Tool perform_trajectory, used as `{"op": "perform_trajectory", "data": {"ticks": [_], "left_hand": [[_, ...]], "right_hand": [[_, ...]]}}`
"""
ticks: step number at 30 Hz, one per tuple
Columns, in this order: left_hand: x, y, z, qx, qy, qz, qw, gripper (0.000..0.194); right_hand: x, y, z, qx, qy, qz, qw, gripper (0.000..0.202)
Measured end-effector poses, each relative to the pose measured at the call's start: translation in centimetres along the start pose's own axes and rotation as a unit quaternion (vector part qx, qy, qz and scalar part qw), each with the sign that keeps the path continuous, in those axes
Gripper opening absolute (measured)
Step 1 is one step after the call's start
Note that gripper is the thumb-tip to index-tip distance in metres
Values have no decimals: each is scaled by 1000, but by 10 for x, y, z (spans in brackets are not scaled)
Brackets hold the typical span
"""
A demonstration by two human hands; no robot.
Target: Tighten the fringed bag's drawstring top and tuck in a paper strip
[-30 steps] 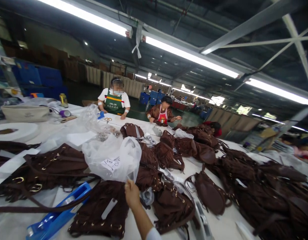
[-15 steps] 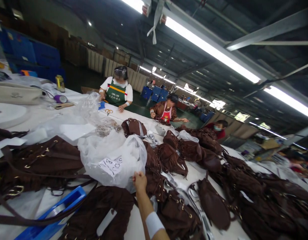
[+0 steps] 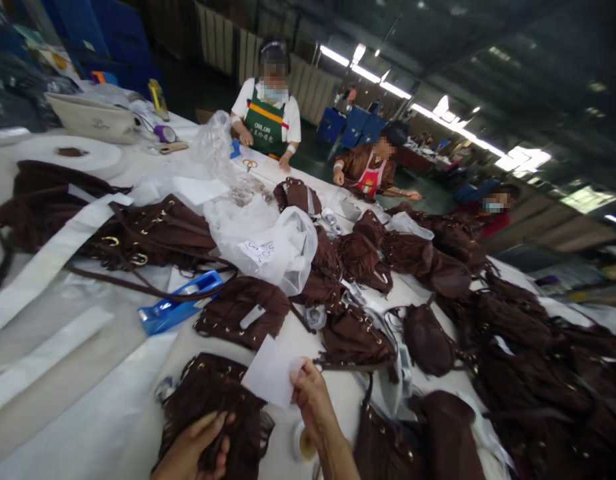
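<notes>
My right hand (image 3: pixel 312 397) pinches a small white sheet (image 3: pixel 271 379) at its right edge, low in the middle of the view. Under that sheet lies a brown fringed bag (image 3: pixel 215 400) with gold studs. My left hand (image 3: pixel 194 451) rests on the bag's near edge, fingers curled on the fringe. A clear plastic bag (image 3: pixel 268 243) with a written label sits farther back on the table.
Several more brown fringed bags (image 3: pixel 438 340) cover the white table (image 3: pixel 78 400) to the right and back. A blue tape dispenser (image 3: pixel 181 308) lies left of centre. White strips (image 3: pixel 43 260) lie at left. Three people work at the far side.
My right hand drew back from the clear plastic bag toward me, now holding a white sheet. My left hand came into view on a bag. The camera tilted down.
</notes>
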State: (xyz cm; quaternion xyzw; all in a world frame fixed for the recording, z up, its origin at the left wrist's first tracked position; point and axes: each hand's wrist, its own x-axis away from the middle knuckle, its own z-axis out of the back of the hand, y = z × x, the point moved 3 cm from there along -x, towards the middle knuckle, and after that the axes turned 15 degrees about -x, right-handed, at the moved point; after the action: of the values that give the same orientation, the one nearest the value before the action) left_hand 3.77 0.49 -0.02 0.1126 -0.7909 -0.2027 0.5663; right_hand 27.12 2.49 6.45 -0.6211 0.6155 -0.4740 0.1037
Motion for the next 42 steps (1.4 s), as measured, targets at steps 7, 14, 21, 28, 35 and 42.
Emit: {"op": "perform_trajectory", "data": {"ticks": [7, 14, 21, 28, 35, 42], "left_hand": [[2, -25, 11, -76, 18, -106, 991, 47], [25, -12, 13, -199, 81, -130, 968, 44], [50, -5, 6, -188, 101, -90, 973, 66], [53, -25, 6, -204, 159, -84, 962, 92], [66, -38, 11, -122, 111, -14, 986, 63], [75, -39, 15, -128, 63, 33, 989, 50]], "right_hand": [[77, 75, 48, 405, 32, -37, 913, 9], [96, 98, 27, 563, 19, 51, 825, 20], [85, 129, -14, 136, 39, -75, 987, 28], [90, 159, -16, -81, 121, -126, 981, 38], [89, 170, -14, -101, 116, -84, 985, 36], [84, 163, -6, -38, 74, -116, 990, 27]]}}
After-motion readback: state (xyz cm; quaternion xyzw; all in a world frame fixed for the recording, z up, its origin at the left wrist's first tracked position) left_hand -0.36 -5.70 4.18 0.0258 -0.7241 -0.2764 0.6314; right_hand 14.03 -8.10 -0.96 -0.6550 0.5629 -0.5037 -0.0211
